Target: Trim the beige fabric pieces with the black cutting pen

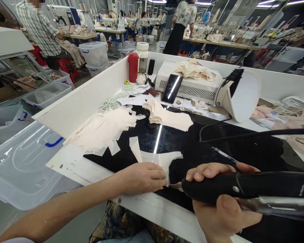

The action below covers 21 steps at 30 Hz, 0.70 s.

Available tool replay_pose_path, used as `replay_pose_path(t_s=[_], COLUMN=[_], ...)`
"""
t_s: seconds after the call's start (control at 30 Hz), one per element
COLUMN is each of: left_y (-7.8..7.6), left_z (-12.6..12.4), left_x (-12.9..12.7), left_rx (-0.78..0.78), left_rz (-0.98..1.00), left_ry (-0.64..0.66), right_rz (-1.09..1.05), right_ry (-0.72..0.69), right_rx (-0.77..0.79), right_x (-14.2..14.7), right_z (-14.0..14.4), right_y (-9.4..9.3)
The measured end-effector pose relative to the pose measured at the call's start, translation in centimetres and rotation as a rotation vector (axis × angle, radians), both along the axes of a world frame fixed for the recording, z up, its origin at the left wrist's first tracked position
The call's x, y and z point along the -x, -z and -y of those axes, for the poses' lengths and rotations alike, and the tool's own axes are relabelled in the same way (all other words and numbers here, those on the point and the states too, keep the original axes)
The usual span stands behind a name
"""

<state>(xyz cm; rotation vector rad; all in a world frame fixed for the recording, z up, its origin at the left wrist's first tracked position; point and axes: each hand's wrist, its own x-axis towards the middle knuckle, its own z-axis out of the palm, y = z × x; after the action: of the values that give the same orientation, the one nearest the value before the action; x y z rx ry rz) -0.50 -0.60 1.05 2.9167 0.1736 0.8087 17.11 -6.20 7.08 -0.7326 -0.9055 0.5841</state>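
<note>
My left hand (144, 178) rests palm down at the near edge of the black work surface (192, 145), its fingers together and curled onto a cream cut fabric piece (162, 158). My right hand (218, 209) is closed around a black handheld tool (212, 185) with a metal lever. The tool's thin tip points left, close to my left fingertips and the fabric's edge; whether it touches the cloth I cannot tell. Beyond lie a large spread pile of cream fabric pieces (101, 126) and a smaller neat stack (167, 116). A pen (224, 154) lies beyond my right hand.
A white box (192, 91) with vents stands at the back, a phone (171, 88) leaning on it. Beside it are a red bottle (133, 67) and a white lamp shade (240, 96). A black cable (253, 135) crosses the right side. Two people are farther off.
</note>
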Motion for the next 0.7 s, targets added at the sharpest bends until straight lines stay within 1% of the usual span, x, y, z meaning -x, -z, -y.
replay_pose_path(t_s=[0.27, 0.4, 0.53, 0.7], left_y=[0.33, 0.18, 0.06, 0.18], left_z=[-0.06, -0.1, -0.11, -0.11], left_x=[-0.06, 0.03, 0.06, 0.04], left_rx=[0.001, 0.007, 0.01, -0.003], left_rz=[-0.02, -0.013, -0.006, -0.017], left_ry=[0.007, 0.01, 0.009, 0.0], right_rz=[-0.005, 0.022, -0.019, -0.004], right_ry=[-0.003, 0.013, 0.018, -0.013], right_rx=[-0.004, 0.016, 0.016, 0.009], right_x=[0.22, 0.29, 0.33, 0.4], right_z=[0.07, 0.1, 0.02, -0.05], right_y=[-0.14, -0.31, -0.29, -0.02])
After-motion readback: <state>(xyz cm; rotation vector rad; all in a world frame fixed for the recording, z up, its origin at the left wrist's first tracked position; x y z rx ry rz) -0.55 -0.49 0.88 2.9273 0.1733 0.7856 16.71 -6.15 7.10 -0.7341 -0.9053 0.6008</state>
